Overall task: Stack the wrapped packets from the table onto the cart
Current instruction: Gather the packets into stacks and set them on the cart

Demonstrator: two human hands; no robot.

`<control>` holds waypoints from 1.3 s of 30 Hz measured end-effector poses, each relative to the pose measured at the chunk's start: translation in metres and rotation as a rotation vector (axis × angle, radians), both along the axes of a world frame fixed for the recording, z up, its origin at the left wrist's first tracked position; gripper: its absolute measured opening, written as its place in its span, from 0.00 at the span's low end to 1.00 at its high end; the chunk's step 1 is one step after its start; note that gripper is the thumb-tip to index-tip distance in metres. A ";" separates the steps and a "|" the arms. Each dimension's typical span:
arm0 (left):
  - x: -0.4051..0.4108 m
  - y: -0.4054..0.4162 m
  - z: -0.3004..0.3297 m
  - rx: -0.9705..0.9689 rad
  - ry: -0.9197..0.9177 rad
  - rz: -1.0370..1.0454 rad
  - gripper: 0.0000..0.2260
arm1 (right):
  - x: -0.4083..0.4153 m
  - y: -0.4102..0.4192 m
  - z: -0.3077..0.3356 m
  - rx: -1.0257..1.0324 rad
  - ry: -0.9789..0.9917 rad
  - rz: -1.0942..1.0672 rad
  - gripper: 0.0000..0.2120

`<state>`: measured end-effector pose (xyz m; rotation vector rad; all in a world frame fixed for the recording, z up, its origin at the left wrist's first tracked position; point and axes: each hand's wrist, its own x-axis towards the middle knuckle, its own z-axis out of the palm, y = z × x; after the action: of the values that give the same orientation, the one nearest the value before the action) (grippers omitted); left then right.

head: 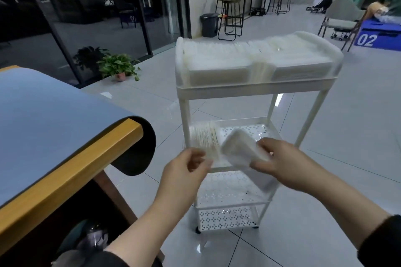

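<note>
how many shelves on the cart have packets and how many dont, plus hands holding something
Cart shelves with packets: 2
Cart shelves without packets: 2
Hands holding something: 1, the right hand with a packet bundle; the left hand seems empty
Total shelves: 4

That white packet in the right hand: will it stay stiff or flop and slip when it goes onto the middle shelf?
The packet probably stays fairly flat: it holds a blocky shape held from one end by the right hand. Its wrap looks smooth, so it may slide. Likely light, since the fingers alone carry it.
</note>
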<state>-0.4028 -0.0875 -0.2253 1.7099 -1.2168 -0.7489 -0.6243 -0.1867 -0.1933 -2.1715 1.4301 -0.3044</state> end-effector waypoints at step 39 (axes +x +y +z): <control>0.060 -0.043 -0.105 -0.226 -0.387 0.165 0.26 | 0.077 -0.107 -0.112 0.038 -0.325 -0.269 0.24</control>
<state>-0.3429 -0.1302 -0.3300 1.7861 -1.3389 -0.1745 -0.5477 -0.2935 -0.3058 -1.7969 1.5193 -0.6865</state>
